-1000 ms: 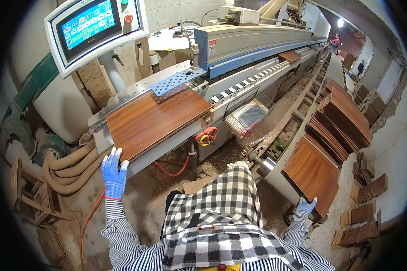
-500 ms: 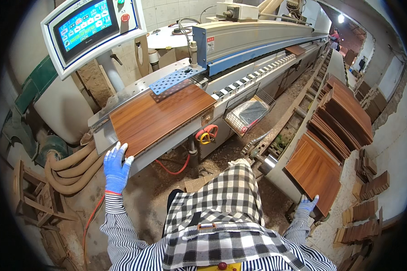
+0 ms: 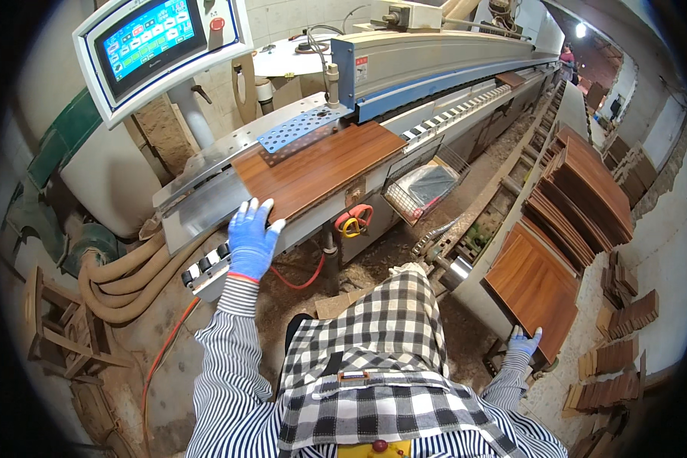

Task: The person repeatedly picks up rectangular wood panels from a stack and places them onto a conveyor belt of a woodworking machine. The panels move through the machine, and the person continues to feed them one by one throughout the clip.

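My left hand (image 3: 253, 238), in a blue glove, is open with fingertips against the near end of a wood-grain panel (image 3: 317, 172) lying on the machine's infeed table (image 3: 195, 214). That panel's far part is beneath a blue perforated plate (image 3: 298, 126), at the start of a long beam (image 3: 443, 65). On the right, my right hand (image 3: 524, 345), also gloved, grips the near edge of another panel (image 3: 530, 284), which lies on a return conveyor in front of stacked boards (image 3: 591, 191).
A control screen (image 3: 153, 46) stands upper left above thick hoses (image 3: 118, 282). A wire basket (image 3: 427, 191) and red-and-yellow loops (image 3: 355, 221) hang on the machine. A wooden stool (image 3: 61, 320) stands left, board piles (image 3: 618, 351) right. Another person (image 3: 566, 62) is far back.
My left hand and its panel have moved forward and to the right along the infeed table, exposing more bare metal and rollers behind. My right hand stays at the other panel's edge.
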`<state>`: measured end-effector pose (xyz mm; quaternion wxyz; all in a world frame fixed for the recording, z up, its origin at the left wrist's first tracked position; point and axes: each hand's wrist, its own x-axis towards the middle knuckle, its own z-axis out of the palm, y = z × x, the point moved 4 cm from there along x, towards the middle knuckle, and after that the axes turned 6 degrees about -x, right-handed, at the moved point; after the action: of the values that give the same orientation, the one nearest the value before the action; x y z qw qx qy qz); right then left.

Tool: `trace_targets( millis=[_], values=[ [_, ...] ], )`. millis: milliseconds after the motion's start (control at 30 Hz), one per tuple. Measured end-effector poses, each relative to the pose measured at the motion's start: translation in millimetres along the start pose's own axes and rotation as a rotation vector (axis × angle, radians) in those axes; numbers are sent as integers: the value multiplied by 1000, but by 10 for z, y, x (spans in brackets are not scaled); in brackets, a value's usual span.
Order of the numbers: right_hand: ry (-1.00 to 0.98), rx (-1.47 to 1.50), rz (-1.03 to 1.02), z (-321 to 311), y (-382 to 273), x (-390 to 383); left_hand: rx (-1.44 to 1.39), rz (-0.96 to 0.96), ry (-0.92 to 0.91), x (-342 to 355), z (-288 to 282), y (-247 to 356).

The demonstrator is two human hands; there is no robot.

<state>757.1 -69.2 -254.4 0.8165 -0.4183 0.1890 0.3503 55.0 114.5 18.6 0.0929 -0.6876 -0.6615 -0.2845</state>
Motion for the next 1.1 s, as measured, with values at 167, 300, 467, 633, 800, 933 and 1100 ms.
trace_targets(
  millis=[167, 300, 467, 633, 800, 933, 1100],
  values=[
    [-151, -81, 71, -38, -105, -158, -153, 39, 0, 44, 72, 127],
    [-349, -233, 1, 107, -57, -601, -206, 98, 65, -190, -132, 205],
    [-674, -422, -22, 701, 263, -1293, -261, 113, 29, -659, -393, 360],
    [-997, -579, 158, 1701, 1053, -2213, -343, 134, -51, -1023, -621, 657],
    [-1446, -609, 409, 2381, 1974, -3172, -239, 171, -138, -1276, -762, 753],
    [-1321, -800, 621, 2581, 2511, -3724, -27, 43, -59, -1454, -839, 375],
    [-1392, -677, 863, 2648, 2868, -3826, 30, -36, 103, -1321, -883, -56]
  ],
)
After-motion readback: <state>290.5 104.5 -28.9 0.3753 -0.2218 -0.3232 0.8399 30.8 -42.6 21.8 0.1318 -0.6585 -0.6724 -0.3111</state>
